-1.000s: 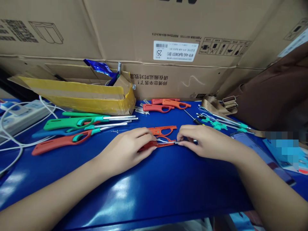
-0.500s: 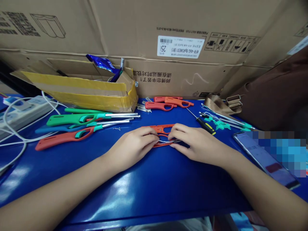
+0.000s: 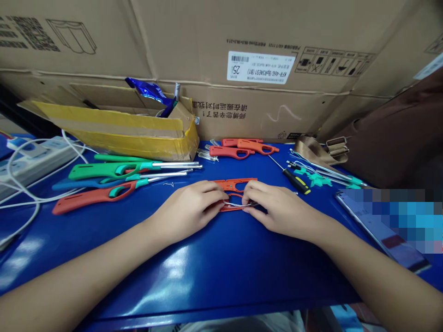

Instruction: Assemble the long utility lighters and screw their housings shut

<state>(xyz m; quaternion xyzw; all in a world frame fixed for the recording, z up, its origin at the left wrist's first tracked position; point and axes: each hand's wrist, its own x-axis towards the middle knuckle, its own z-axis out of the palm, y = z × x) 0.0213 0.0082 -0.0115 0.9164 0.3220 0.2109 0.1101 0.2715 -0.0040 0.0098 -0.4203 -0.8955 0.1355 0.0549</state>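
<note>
Between my hands on the blue table lie two opened orange lighter shell halves, the far half and the near half. Thin white wire runs from the fingertips of one hand to the other, above the near half. My left hand is closed, pinching the wire at the left end of the shell; its fingers hide part of both halves. My right hand is closed around a thin metal lighter tube, mostly covered by the fingers; its tip shows beyond the knuckles.
Assembled long lighters lie left, beside white cables and a power strip. Behind are a taped carton and red and orange shells. A screwdriver, teal parts with metal tubes and a phone are right.
My right hand has shifted slightly left, and more of the far shell half's right end shows. The wire between my fingertips now bows in a loop. The tube's tip now shows behind my right hand.
</note>
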